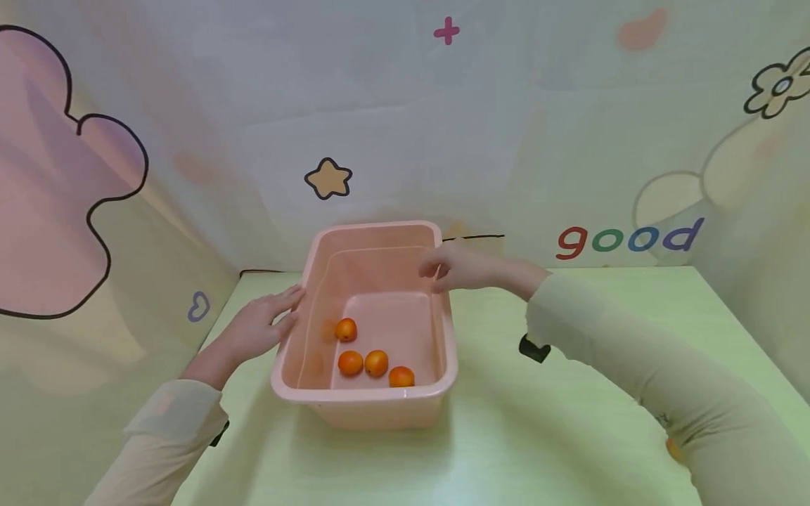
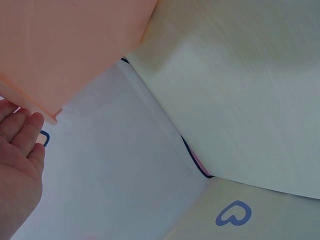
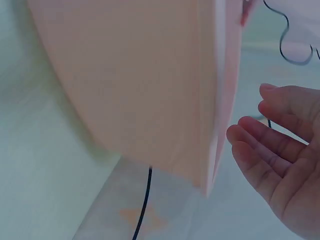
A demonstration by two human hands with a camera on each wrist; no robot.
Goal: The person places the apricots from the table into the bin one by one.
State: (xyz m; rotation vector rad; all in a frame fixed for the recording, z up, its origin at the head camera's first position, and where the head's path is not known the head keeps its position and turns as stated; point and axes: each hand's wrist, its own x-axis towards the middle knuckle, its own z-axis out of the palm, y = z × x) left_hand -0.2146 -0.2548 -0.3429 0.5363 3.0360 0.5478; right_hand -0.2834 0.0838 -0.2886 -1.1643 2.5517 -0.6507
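A pink plastic basin stands on the table, with several small orange fruits on its floor towards the near end. My left hand rests against the basin's left rim, its fingers extended; the left wrist view shows those fingers at the rim's outer side. Over the far right rim hovers my right hand, loosely bent. In the right wrist view, nothing lies between its thumb and fingers, and a gap separates them from the basin wall.
Another orange fruit lies on the green table at the right, partly hidden by my right sleeve. Printed cloth walls enclose the table at the back and both sides. The basin's far end stands close to the back wall.
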